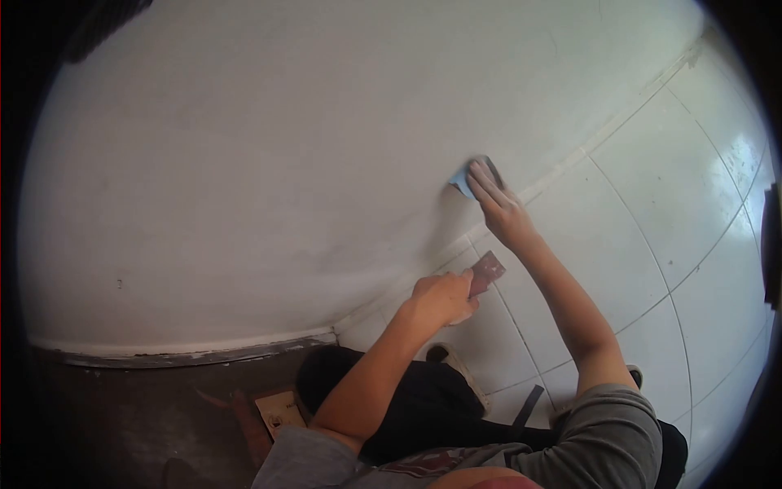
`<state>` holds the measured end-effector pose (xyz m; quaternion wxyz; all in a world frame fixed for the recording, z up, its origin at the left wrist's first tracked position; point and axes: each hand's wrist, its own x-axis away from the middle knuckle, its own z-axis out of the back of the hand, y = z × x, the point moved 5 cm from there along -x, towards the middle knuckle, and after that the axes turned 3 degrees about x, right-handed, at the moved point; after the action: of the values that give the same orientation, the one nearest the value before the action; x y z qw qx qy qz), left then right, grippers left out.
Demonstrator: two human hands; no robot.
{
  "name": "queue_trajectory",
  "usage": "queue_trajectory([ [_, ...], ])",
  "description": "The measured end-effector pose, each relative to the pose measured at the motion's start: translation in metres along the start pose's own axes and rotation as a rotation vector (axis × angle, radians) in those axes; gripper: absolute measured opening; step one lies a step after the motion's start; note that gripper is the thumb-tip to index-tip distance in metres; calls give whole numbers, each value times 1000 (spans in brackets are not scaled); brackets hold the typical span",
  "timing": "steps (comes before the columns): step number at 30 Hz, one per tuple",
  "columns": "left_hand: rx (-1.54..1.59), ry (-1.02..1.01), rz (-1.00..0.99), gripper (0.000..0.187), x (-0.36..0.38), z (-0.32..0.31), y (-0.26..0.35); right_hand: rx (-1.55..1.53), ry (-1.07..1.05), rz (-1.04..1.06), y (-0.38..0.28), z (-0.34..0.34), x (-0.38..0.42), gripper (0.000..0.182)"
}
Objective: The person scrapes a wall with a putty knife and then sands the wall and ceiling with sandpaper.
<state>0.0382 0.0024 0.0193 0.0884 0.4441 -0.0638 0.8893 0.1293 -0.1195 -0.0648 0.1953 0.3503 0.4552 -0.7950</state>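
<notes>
Pressing the blue sheet (459, 181) against the wall (244, 179) under my right hand (498, 202), fingers together on it, I'd go light and even, with the brown blade (488, 272) clamped in my left hand (444, 297) angled clear.

The sheet (461, 182) is light blue, the tool (488, 270) speckled reddish-brown, the tiles (599, 236) white.

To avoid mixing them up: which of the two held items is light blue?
The sheet-like piece in the right hand, at the wall; the left hand holds a reddish-brown tool instead.
</notes>
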Motion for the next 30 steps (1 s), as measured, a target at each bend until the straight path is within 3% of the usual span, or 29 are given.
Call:
queue_trajectory([
  [5, -1, 23, -26, 44, 0, -3, 4, -40, 58, -57, -7, 10, 3, 52],
  [8, -9, -5, -51, 45, -1, -3, 8, -77, 119, 100, -41, 29, -42, 56],
  [12, 26, -35, -66, 47, -3, -7, 11, -34, 64, 135, -47, 31, -81, 58],
  [15, -4, 6, -40, 47, -6, -10, 7, 7, 127, 216, -28, 17, -77, 59],
  [24, -9, -1, -54, 52, -6, -12, 11, 32, 37, -26, -5, 3, -21, 54],
  [30, -4, 53, -117, 52, -2, -13, 17, 103, 112, 137, -26, 21, -53, 54],
])
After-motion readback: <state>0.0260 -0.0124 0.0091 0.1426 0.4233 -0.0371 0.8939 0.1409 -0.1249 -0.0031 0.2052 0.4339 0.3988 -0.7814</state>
